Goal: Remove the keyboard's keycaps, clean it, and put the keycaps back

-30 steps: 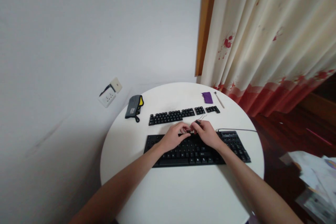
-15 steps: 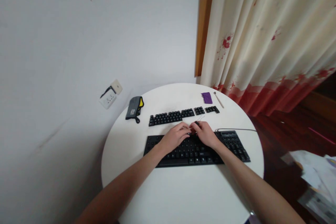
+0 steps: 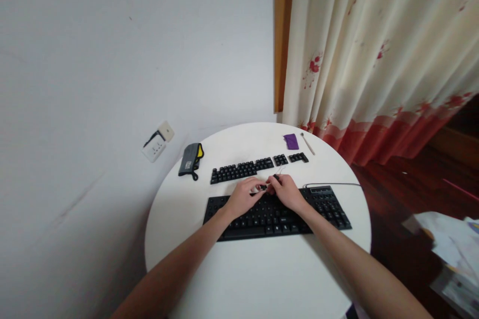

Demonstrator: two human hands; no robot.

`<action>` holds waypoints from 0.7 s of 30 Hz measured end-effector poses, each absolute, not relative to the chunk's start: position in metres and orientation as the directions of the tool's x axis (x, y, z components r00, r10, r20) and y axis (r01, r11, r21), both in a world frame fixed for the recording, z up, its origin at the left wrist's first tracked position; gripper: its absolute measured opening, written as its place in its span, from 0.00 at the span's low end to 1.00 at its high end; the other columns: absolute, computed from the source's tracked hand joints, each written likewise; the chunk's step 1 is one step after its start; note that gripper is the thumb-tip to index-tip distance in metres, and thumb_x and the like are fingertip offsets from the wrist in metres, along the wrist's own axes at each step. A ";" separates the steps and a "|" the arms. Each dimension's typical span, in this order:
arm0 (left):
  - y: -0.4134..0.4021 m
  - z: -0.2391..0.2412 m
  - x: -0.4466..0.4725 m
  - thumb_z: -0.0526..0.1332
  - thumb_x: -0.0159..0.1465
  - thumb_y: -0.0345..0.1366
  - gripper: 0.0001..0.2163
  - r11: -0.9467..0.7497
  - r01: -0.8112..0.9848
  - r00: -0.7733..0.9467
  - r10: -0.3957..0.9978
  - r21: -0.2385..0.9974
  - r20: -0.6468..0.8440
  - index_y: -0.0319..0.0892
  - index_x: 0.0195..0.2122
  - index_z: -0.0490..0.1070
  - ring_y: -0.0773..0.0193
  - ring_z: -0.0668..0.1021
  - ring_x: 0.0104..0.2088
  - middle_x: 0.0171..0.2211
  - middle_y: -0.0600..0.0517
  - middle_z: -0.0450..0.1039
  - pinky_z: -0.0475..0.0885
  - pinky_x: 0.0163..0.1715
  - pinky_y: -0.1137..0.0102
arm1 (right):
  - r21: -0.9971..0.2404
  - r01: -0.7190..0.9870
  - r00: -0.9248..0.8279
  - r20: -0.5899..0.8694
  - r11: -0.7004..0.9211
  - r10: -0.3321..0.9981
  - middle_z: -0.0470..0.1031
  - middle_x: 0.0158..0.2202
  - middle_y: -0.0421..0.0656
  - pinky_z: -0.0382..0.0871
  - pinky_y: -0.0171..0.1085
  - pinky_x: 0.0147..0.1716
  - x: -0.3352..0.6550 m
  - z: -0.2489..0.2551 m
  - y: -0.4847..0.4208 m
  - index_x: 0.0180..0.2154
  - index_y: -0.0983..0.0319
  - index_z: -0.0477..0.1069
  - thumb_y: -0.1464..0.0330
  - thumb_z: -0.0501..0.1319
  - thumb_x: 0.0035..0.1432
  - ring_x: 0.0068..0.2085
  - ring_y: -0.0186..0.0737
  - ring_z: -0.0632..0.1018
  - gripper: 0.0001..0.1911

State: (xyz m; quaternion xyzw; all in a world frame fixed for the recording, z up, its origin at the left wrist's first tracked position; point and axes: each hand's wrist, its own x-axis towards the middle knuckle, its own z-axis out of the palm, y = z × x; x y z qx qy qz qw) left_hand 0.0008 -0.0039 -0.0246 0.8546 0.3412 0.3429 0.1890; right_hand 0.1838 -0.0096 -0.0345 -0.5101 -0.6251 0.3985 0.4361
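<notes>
A black keyboard (image 3: 277, 214) lies on the round white table (image 3: 258, 269). Both my hands rest over its far edge near the middle. My left hand (image 3: 243, 197) has its fingers curled and pinched towards the right hand. My right hand (image 3: 286, 192) is closed on a small dark thing with a thin wire loop, too small to name. Behind the keyboard, loose black keycaps (image 3: 241, 169) are laid out in rows, with two smaller groups (image 3: 290, 158) to their right.
A grey and yellow pouch (image 3: 190, 158) lies at the table's back left. A purple cloth (image 3: 291, 141) and a thin stick (image 3: 307, 143) lie at the back. The keyboard's cable (image 3: 333, 184) runs right. A wall socket (image 3: 157, 142) and a flowered curtain (image 3: 374, 50) stand behind.
My hands have stayed together at the keyboard's far edge, with only small finger movement. The camera has shifted slightly, so the scene sits a little lower and to the left.
</notes>
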 end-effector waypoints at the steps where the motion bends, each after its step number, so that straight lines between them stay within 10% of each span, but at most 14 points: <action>1: -0.003 -0.025 0.001 0.63 0.61 0.29 0.07 -0.674 0.468 0.500 0.736 0.572 0.457 0.42 0.41 0.74 0.65 0.77 0.35 0.37 0.51 0.76 0.73 0.38 0.69 | -0.940 0.289 -0.122 0.154 0.184 0.980 0.77 0.23 0.43 0.68 0.34 0.31 0.184 -0.034 -0.010 0.29 0.65 0.75 0.62 0.54 0.63 0.26 0.38 0.77 0.18; 21: 0.038 -0.007 0.002 0.66 0.59 0.35 0.04 -0.618 0.624 0.491 0.786 0.477 0.375 0.44 0.35 0.79 0.61 0.76 0.35 0.34 0.51 0.80 0.71 0.38 0.67 | -0.886 0.406 0.026 0.259 0.227 0.965 0.79 0.30 0.45 0.69 0.36 0.35 0.192 -0.028 -0.010 0.33 0.63 0.76 0.70 0.57 0.57 0.32 0.41 0.78 0.08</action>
